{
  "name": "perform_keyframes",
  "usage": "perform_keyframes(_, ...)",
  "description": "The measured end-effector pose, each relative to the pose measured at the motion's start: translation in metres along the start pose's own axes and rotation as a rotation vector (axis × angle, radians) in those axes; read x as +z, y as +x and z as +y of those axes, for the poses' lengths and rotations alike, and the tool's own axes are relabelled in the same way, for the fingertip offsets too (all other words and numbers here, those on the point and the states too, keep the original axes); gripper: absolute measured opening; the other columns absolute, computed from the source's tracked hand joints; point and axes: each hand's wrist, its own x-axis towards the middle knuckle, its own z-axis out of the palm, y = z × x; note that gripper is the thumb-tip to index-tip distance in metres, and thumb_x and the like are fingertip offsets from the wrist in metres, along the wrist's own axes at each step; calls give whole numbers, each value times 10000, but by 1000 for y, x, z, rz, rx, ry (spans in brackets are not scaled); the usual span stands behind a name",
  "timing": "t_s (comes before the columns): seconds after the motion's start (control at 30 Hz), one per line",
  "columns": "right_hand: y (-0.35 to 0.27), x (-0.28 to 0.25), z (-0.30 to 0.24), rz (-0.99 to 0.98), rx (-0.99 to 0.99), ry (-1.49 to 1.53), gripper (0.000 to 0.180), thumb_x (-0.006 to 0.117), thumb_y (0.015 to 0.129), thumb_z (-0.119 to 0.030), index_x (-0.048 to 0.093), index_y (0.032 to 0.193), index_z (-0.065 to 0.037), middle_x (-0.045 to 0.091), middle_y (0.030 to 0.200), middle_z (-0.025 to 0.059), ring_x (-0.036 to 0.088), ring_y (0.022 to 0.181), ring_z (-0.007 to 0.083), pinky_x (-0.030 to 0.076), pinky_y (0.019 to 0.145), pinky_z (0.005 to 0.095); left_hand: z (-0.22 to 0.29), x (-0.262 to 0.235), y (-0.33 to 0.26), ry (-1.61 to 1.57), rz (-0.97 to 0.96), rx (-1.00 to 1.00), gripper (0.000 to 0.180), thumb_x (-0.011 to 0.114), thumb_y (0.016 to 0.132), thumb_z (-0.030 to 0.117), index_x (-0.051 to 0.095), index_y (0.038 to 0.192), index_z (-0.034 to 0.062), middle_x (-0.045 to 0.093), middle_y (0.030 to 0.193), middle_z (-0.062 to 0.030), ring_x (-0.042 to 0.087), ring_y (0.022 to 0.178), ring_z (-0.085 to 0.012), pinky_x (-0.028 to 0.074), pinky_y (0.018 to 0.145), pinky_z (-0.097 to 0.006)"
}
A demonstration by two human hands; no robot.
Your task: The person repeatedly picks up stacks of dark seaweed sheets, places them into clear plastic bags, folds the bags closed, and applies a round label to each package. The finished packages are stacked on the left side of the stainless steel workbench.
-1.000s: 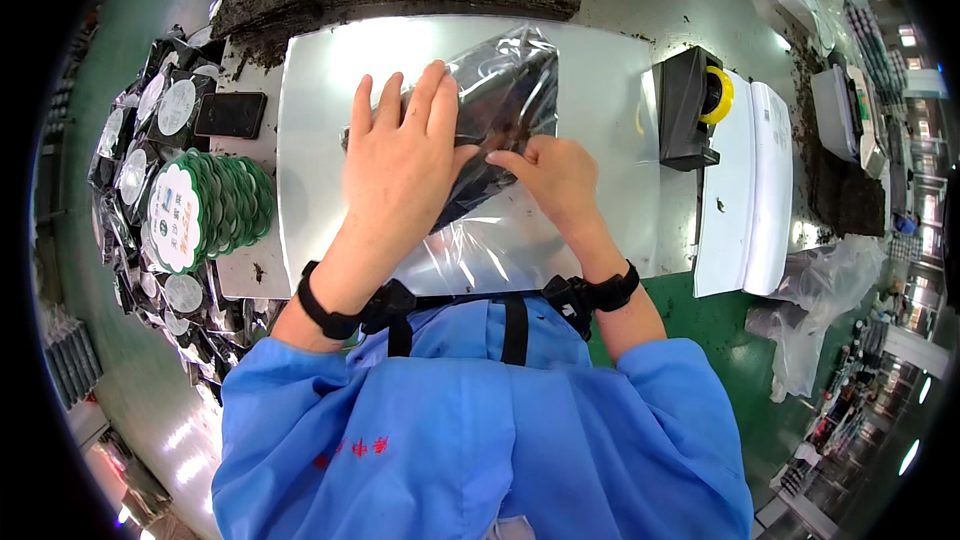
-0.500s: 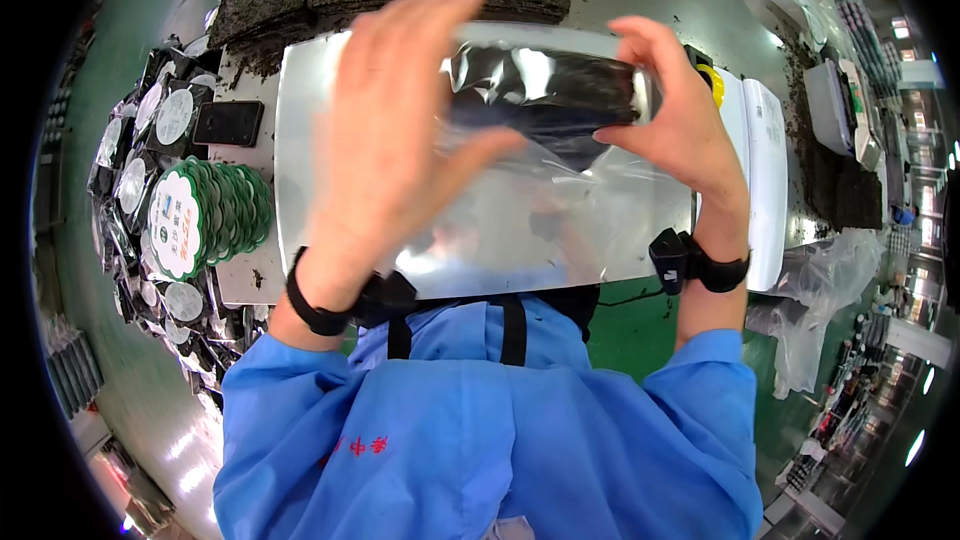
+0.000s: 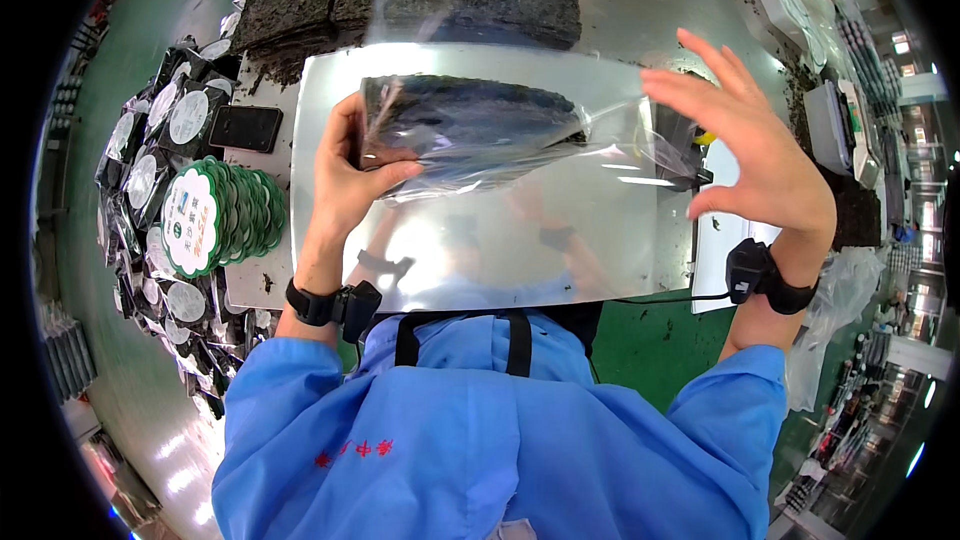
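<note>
My left hand (image 3: 352, 162) grips the left end of a clear plastic bag (image 3: 478, 172) with a folded bundle of dark, seaweed-like sheets (image 3: 470, 110) inside. The thumb lies across the front and the fingers go behind, partly hidden. The bundle is held over a shiny metal board (image 3: 480, 260). Loose film from the bag stretches rightward toward my right hand (image 3: 750, 135). That hand is raised with thumb and fingers spread and nothing gripped between them. Whether a fingertip brushes the film, I cannot tell.
Dark pressed stacks (image 3: 400, 0) stand behind the board. To the left are a phone (image 3: 246, 128), green-edged scalloped labels (image 3: 225, 215) and a heap of black packets (image 3: 150, 180). A black-and-yellow object (image 3: 704, 140) and a white item (image 3: 735, 240) are at the right.
My left hand has gone lower and now grips the bag's left end. My right hand has let go and moved right, opening. The bundle has shifted left.
</note>
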Motion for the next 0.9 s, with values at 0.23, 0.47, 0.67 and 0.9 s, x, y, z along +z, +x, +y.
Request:
perform_keyframes(0.23, 16, 55, 0, 714, 63, 382, 69, 610, 894, -64, 652, 929, -23, 647, 1148, 104, 573, 1107, 226, 339, 1085, 453, -33, -7, -20, -64, -44, -5, 776, 842, 679, -45, 411, 1321, 20, 634, 1105, -119, 691, 851, -186, 593, 778, -321)
perform_keyframes(0.47, 15, 173, -14, 1123, 164, 754, 737, 566, 942, -482, 349, 1394, 58, 416, 1428, 223, 446, 1306, 325, 334, 1098, 448, -48, 7, -33, -82, 8, -59, 787, 828, 705, -43, 370, 1343, 12, 643, 1057, -120, 689, 869, -192, 578, 766, -309)
perform_keyframes(0.67, 13, 190, -35, 1073, 235, 695, 934, 759, 822, -364, 222, 1474, 36, 343, 1481, 202, 385, 1351, 322, 313, 1114, 449, -38, 13, -35, 46, 23, -47, 858, 815, 706, -59, 294, 1384, 22, 660, 926, -106, 691, 838, -189, 572, 758, -309)
perform_keyframes(0.9, 24, 226, -24, 714, 425, 1354, 864, 750, 726, 99, 290, 1445, -36, 638, 1086, 95, 632, 964, 198, 511, 875, 320, -25, 35, -35, 719, 344, 652, 1032, 877, 629, 86, 282, 1472, 115, 306, 1424, -184, 255, 1368, -364, 304, 1092, -469)
